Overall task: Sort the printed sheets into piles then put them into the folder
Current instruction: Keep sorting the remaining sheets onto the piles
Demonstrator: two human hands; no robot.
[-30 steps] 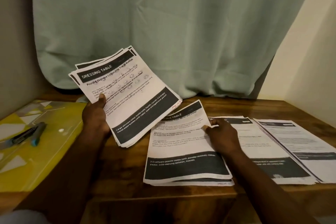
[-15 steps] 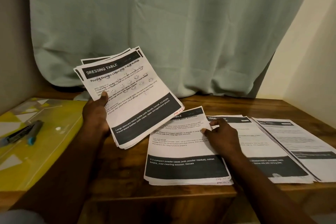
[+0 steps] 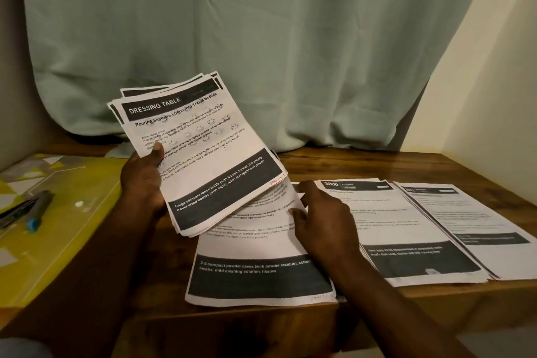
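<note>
Left hand [image 3: 142, 180] grips sheet stack [image 3: 203, 151], now lower and overlapping the near pile [image 3: 255, 279]. Right hand [image 3: 322, 221] lies flat on that pile's right edge. The pile reaches the table [image 3: 348, 166] front edge. Folder [image 3: 72, 227] lies left, apart.

Left hand [image 3: 142, 180] raised, thumb pinching sheets [image 3: 209, 154]; right hand [image 3: 322, 219] low, fingers spread flat.

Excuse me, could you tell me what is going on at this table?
A person is sorting printed sheets. The left hand holds up a stack topped by a "DRESSING TABLE" page, above the wooden table. The right hand rests on the edge of the nearest pile, with a kitchen pile and a third pile lying to its right. The yellow folder lies at the left with a marker on it.
</note>
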